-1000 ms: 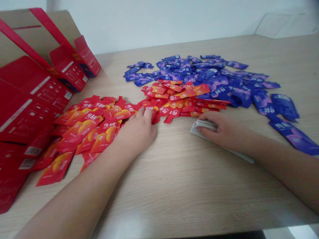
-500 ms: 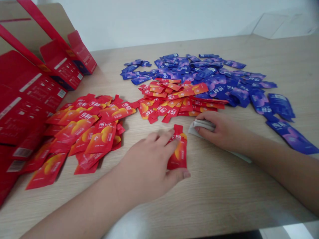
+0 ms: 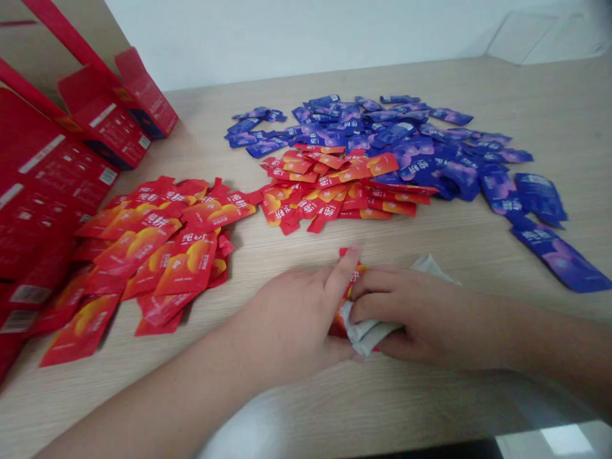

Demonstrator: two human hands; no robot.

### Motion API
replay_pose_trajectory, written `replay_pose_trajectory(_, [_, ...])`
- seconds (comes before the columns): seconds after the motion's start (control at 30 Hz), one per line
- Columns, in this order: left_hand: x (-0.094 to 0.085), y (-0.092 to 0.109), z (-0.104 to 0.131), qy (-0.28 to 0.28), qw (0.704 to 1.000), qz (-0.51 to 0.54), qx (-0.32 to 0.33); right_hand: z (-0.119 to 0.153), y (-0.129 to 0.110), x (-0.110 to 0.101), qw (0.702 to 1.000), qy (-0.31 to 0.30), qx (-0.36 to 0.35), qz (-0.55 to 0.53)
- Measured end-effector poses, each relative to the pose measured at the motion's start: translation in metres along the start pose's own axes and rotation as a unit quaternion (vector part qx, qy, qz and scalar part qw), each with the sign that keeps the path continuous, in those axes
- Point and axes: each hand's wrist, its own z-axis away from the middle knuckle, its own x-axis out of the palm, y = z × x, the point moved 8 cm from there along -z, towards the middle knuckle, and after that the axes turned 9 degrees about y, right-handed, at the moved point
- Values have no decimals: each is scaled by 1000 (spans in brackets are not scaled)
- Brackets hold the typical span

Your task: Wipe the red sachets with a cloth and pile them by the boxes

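Note:
A red and orange sachet (image 3: 338,324) lies on the wooden table (image 3: 296,408), partly covered by both hands. My left hand (image 3: 296,319) holds its left side, with the fingers at its top and the thumb near its bottom edge. Bunched in my right hand (image 3: 415,312) is a white cloth (image 3: 370,335), pressed against the right part of the sachet. Part of the cloth sticks out behind that hand. Just beyond is a pile of red sachets (image 3: 329,185).
Another heap of red sachets (image 3: 176,255) lies at the left, beside red boxes (image 3: 48,172). Blue sachets (image 3: 421,153) spread across the back and right. A clear plastic object (image 3: 526,38) stands at the back right.
My right hand has moved left and nearer with the cloth, from beside the red pile onto the sachet. My left hand has stayed at the sachet, its fingers shifted. The view has moved slightly.

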Motion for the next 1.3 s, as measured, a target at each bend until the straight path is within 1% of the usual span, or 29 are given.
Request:
replay_pose_trajectory(0.03, [2, 0, 0, -5, 1000, 1, -4, -1, 1, 7, 1000, -15, 12, 17])
replay_pose_trajectory(0.07, [2, -1, 0, -10, 1000, 2, -11, -3, 3, 10, 999, -17, 22, 34])
replay_pose_trajectory(0.13, [3, -3, 0, -19, 999, 0, -27, -5, 6, 11, 998, 0, 25, 66])
replay_pose_trajectory(0.27, [0, -7, -2, -33, 998, -14, -49, -9, 19, -1, 991, 52, 34, 122])
replay_pose_trajectory(0.37, [-2, -8, -2, -41, 997, -27, -60, -11, 34, -9, 984, 71, 61, 154])
replay_pose_trajectory(0.47, [-2, -5, -3, -45, 997, -40, -51, -14, 45, -12, 976, 85, 81, 184])
replay_pose_trajectory(0.57, [-2, -5, -2, -54, 996, -64, -44, -15, 45, -14, 969, 102, 86, 209])
replay_pose_trajectory(0.63, [-1, -7, -1, -65, 994, -78, -51, -14, 38, -18, 966, 121, 81, 215])
replay_pose_trajectory(0.67, [-1, -8, 0, -69, 993, -81, -54, -13, 33, -19, 970, 120, 70, 198])
replay_pose_trajectory(0.7, [-1, -8, 0, -71, 993, -82, -55, -13, 26, -17, 980, 101, 53, 163])
replay_pose_trajectory(0.77, [-2, -8, -1, -69, 993, -77, -55, -11, 10, -5, 998, 16, 12, 60])
replay_pose_trajectory(0.83, [-3, -6, -1, -65, 994, -71, -56, -8, -3, 6, 997, -71, -7, -6])
replay_pose_trajectory(0.87, [-4, -6, -1, -64, 994, -69, -58, -7, -6, 9, 996, -91, -5, -12])
replay_pose_trajectory(0.9, [-4, -5, -1, -63, 994, -69, -59, -7, -6, 11, 995, -95, 1, -5])
replay_pose_trajectory(1.0, [-5, -4, -1, -64, 994, -67, -59, -9, -3, 10, 997, -74, 8, 18])
replay_pose_trajectory(1.07, [-6, -4, -2, -63, 994, -69, -60, -11, 3, 8, 997, -62, 12, 36])
replay_pose_trajectory(1.2, [-5, -6, -1, -59, 993, -77, -59, -18, 25, -9, 994, 3, 38, 98])
replay_pose_trajectory(1.3, [-3, -6, 0, -40, 995, -70, -53, -22, 40, -18, 990, 40, 47, 129])
